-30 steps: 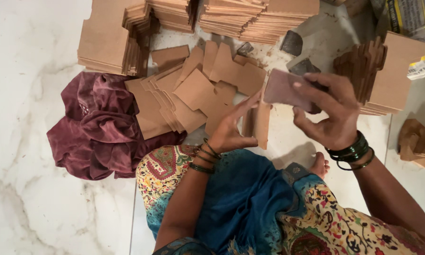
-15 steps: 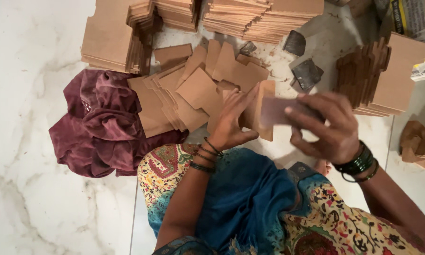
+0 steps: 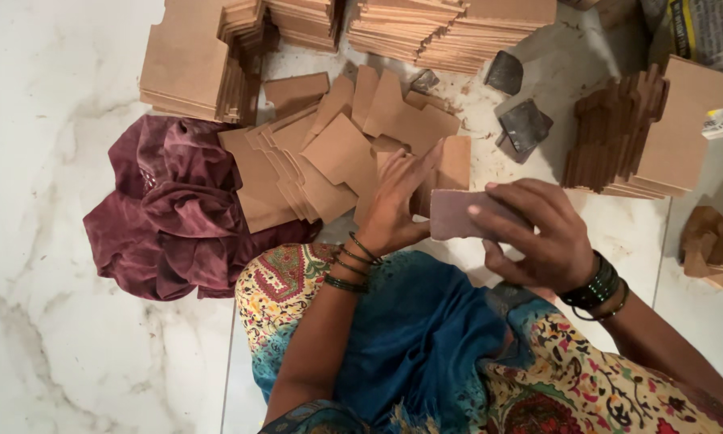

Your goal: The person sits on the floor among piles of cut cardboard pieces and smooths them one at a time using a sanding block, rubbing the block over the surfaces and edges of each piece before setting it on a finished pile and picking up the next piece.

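Here, in the head view, the left hand (image 3: pixel 398 205) sits at the middle of the frame, its fingers (image 3: pixel 410 165) closed around a small upright brown board piece (image 3: pixel 455 163), thumb side hidden behind it. Just right of it the right hand (image 3: pixel 538 237) grips a flat reddish-brown sanding block (image 3: pixel 458 214), the fingers clenched over its top edge and the thumb under; the block's left end touches or nearly touches the lower edge of the held piece, and which cannot be told.

Behind the hands, toward the upper middle, a loose heap of cut board pieces (image 3: pixel 329 161) fans out over the marble floor (image 3: pixel 48 161). A crumpled maroon cloth (image 3: pixel 169 209) lies at middle left, its right edge touching the heap. Neat stacks of boards (image 3: pixel 450 28) line the top edge, with a taller stack (image 3: pixel 189 60) at upper left. Two dark grey abrasive scraps (image 3: pixel 524 124) lie on the floor in the upper right, between the top stacks and a stepped stack of darker boards (image 3: pixel 627 137) at the right. A few brown offcuts (image 3: pixel 715 245) sit at the far right edge.

The person's lap, in blue and patterned fabric (image 3: pixel 426 345), fills the bottom centre and closes in the hands from below. The heap blocks the way upward, and the stepped stack stands near on the right. Bare floor opens wide along the whole left side and the lower left corner, and a narrower strip shows between the right hand and the stepped stack.
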The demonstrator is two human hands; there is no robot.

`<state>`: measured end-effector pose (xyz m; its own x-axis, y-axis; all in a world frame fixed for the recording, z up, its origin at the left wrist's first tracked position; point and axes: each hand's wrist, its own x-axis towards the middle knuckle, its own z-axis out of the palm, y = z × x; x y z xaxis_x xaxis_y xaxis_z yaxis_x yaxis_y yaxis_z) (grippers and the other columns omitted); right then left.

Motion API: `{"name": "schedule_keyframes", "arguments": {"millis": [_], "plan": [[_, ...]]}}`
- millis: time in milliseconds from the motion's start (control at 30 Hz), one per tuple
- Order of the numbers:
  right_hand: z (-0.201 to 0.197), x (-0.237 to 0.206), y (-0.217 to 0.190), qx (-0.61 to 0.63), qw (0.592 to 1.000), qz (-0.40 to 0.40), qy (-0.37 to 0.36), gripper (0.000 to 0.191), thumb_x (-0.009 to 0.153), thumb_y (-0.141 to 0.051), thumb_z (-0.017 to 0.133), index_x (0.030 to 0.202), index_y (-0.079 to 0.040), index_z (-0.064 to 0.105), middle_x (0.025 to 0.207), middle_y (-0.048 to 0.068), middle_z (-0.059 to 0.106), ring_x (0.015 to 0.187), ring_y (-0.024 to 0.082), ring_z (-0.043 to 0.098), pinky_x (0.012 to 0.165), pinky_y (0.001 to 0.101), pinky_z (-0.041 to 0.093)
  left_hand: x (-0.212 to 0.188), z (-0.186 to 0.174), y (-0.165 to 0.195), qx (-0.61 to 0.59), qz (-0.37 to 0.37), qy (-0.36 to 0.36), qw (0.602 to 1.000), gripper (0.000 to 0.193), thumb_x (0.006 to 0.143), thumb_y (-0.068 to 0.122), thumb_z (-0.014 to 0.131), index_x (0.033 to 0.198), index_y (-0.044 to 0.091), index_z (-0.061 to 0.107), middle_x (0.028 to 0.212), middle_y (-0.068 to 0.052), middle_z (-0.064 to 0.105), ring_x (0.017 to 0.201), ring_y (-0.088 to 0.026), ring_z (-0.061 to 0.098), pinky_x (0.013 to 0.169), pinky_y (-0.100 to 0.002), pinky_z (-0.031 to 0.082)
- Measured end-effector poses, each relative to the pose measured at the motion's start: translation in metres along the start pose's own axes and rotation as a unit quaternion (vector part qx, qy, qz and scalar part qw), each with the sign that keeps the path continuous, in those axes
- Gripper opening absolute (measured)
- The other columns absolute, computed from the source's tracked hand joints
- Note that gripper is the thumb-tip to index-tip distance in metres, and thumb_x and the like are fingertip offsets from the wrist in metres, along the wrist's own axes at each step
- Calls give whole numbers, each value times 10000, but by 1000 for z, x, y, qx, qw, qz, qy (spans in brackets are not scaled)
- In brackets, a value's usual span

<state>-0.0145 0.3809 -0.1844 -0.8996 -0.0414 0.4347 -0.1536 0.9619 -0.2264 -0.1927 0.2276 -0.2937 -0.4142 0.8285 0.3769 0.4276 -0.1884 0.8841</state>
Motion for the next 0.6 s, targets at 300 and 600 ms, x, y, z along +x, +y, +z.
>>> {"name": "schedule_keyframes", "arguments": {"millis": [300,600], "plan": [[-14,10,28,-69,987,138,39,489,879,-69,714,1354,-1,623,1370,255,614,1192,402,586,1005,491,501,1,2,0,-24,4,-29,999,1047,642,145,825,1593,62,393,1236,-155,586,1250,-361,554,1321,-486,293],[10,-3,2,53,997,54,-32,596,788,-77,688,1376,-78,596,1317,231,614,1152,405,610,996,482,518,-9,15,-20,-77,-82,4,994,1044,661,183,942,1555,45,422,1595,-176,451,1533,-334,320,1290,-493,210]]}}
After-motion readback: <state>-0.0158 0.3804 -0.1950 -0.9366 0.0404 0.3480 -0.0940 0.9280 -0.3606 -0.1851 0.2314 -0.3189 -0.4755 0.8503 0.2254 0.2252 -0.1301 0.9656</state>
